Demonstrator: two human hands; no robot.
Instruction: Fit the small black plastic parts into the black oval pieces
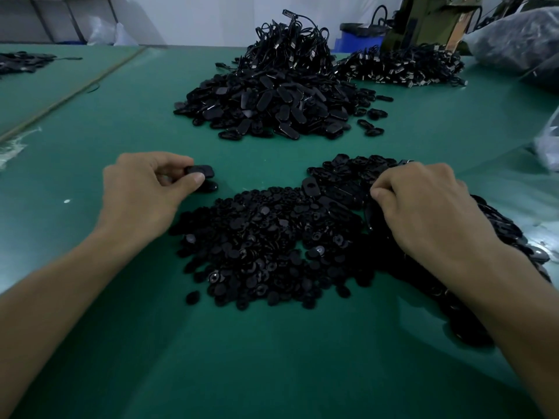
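My left hand (145, 189) pinches a black oval piece (202, 170) between thumb and fingers, just above the green table (121, 122). Another oval piece (208, 186) lies on the table right under it. A flat heap of small black plastic parts (266, 249) spreads between my hands. My right hand (423, 207) rests with curled fingers on a pile of black oval pieces (348, 179) at the right; whether it holds one is hidden.
A big mound of black oval pieces (272, 107) sits farther back at the centre, with tangled black cables (290, 43) on top and another cable pile (402, 66) to its right. Plastic bags (520, 40) lie along the right edge. A blue bin (357, 40) stands behind.
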